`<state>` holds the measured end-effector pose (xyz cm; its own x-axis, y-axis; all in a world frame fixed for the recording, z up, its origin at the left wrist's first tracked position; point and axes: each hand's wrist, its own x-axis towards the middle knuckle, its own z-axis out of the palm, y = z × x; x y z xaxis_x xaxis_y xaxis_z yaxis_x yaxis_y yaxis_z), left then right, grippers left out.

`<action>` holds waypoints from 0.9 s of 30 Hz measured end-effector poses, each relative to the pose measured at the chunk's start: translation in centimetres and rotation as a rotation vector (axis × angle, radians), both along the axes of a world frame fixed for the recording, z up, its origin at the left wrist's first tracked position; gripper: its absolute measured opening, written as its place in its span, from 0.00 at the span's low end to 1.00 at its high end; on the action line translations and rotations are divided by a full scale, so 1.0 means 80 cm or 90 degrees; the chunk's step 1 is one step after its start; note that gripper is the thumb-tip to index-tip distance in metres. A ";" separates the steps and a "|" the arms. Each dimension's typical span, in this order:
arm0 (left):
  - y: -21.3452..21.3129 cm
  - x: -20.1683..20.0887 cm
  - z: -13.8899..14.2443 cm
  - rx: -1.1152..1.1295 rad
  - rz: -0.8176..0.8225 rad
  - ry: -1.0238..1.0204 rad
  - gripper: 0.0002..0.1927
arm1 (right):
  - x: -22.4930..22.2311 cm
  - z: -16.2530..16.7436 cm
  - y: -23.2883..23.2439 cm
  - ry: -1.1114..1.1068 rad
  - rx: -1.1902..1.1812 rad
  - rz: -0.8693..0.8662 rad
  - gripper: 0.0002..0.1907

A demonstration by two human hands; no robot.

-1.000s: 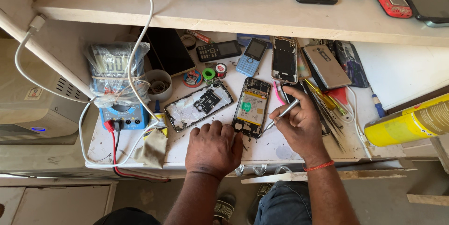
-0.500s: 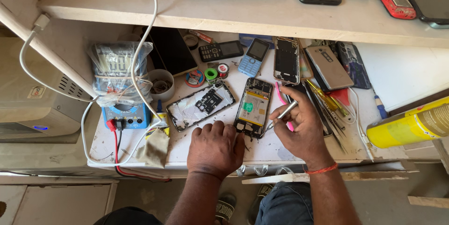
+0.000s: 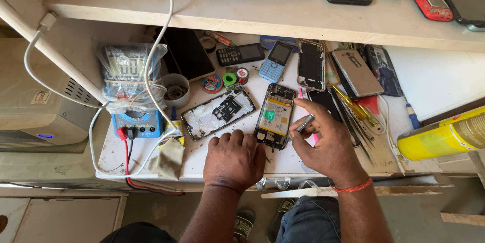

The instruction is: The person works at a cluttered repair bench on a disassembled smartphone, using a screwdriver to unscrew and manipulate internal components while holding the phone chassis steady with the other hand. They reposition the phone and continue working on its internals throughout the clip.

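We see a bare circuit board and glossy battery foil in the opened phone (image 3: 273,115), a shiny metal tool (image 3: 304,123) in the right hand (image 3: 323,144), a matt scuffed white worktop (image 3: 303,159), a crinkled clear plastic bag (image 3: 129,74), and a grimy cloth rag (image 3: 167,158)

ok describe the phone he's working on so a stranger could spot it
On the white workbench, look just ahead of the left hand. The opened phone lies upright there, back cover off, its pale battery and green sticker showing, unlike the intact handsets around it.

Bare forearms — red thread band (image 3: 353,188) on right wrist; blue jeans (image 3: 308,220).
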<state>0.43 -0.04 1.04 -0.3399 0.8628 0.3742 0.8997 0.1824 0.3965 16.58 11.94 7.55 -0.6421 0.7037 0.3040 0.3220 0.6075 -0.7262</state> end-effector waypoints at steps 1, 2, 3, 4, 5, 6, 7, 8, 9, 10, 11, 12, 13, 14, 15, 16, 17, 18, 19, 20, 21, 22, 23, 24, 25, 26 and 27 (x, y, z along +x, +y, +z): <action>0.000 0.000 0.000 -0.001 0.000 -0.002 0.13 | 0.000 0.001 0.000 0.001 -0.003 0.001 0.34; 0.000 0.000 0.000 -0.003 -0.001 -0.003 0.13 | -0.001 0.002 -0.001 0.001 -0.007 0.001 0.34; 0.000 0.000 0.000 -0.005 -0.001 -0.005 0.13 | -0.001 0.003 -0.002 0.002 -0.011 0.002 0.34; 0.000 0.000 0.000 -0.006 -0.001 -0.006 0.13 | -0.001 0.004 -0.002 0.001 -0.012 0.002 0.34; 0.000 0.000 0.000 -0.008 -0.001 -0.007 0.13 | -0.001 0.005 -0.002 0.000 -0.013 0.002 0.33; 0.000 0.000 0.000 -0.011 0.000 -0.007 0.14 | -0.002 0.006 -0.003 -0.001 -0.014 0.002 0.33; -0.001 -0.001 0.000 -0.003 0.000 -0.006 0.13 | -0.003 0.007 -0.004 -0.002 -0.014 -0.001 0.33; -0.001 0.000 0.000 0.006 -0.001 -0.005 0.13 | -0.003 0.008 -0.004 -0.004 -0.014 -0.003 0.33; 0.000 0.000 0.000 0.014 -0.001 -0.003 0.13 | -0.003 0.009 -0.005 -0.005 -0.015 -0.006 0.33; 0.000 0.000 0.001 0.005 -0.001 -0.005 0.13 | -0.004 0.010 -0.005 -0.025 -0.007 -0.021 0.33; 0.000 0.000 0.001 -0.003 0.000 -0.007 0.13 | -0.004 0.011 -0.006 -0.044 0.000 -0.035 0.32; 0.000 0.000 0.001 -0.012 0.000 -0.009 0.13 | -0.004 0.012 -0.006 -0.064 0.007 -0.050 0.32; 0.000 0.000 0.002 -0.020 0.001 -0.009 0.13 | -0.004 0.013 -0.006 -0.093 0.016 -0.062 0.31; 0.000 0.000 0.002 -0.028 0.000 -0.008 0.14 | -0.004 0.014 -0.006 -0.123 0.026 -0.074 0.30; 0.000 0.000 0.003 -0.036 0.000 -0.007 0.14 | -0.004 0.015 -0.006 -0.153 0.035 -0.086 0.29; 0.000 0.000 0.003 -0.034 0.000 -0.007 0.14 | -0.003 0.016 -0.006 -0.116 0.077 -0.054 0.28; 0.001 0.000 0.004 -0.032 0.000 -0.007 0.14 | -0.001 0.017 -0.006 -0.078 0.119 -0.021 0.27; 0.000 0.000 0.004 -0.030 0.000 -0.006 0.14 | 0.000 0.017 -0.006 -0.041 0.161 0.013 0.26; 0.000 0.000 0.005 -0.043 0.000 -0.006 0.14 | -0.001 0.016 -0.007 -0.028 0.133 0.020 0.25; 0.001 0.000 0.006 -0.056 -0.001 -0.006 0.14 | -0.002 0.015 -0.007 -0.015 0.105 0.027 0.24; 0.001 0.000 0.006 -0.068 -0.002 -0.006 0.15 | -0.002 0.014 -0.006 -0.002 0.077 0.034 0.23; 0.000 -0.001 0.006 -0.055 -0.003 -0.004 0.14 | -0.002 0.014 -0.007 -0.047 0.065 -0.006 0.22; 0.000 -0.001 0.007 -0.042 -0.004 -0.002 0.15 | -0.002 0.014 -0.007 -0.093 0.053 -0.047 0.22; -0.001 -0.001 0.006 -0.029 -0.005 0.000 0.17 | -0.002 0.015 -0.007 -0.138 0.040 -0.087 0.22; -0.001 0.000 0.006 -0.024 -0.007 0.003 0.17 | -0.002 0.016 -0.006 -0.151 0.051 -0.085 0.23; -0.002 0.000 0.006 -0.019 -0.008 0.007 0.17 | -0.001 0.018 -0.006 -0.163 0.061 -0.083 0.23; -0.002 0.000 0.006 -0.014 -0.009 0.010 0.17 | -0.001 0.021 -0.006 -0.175 0.072 -0.081 0.24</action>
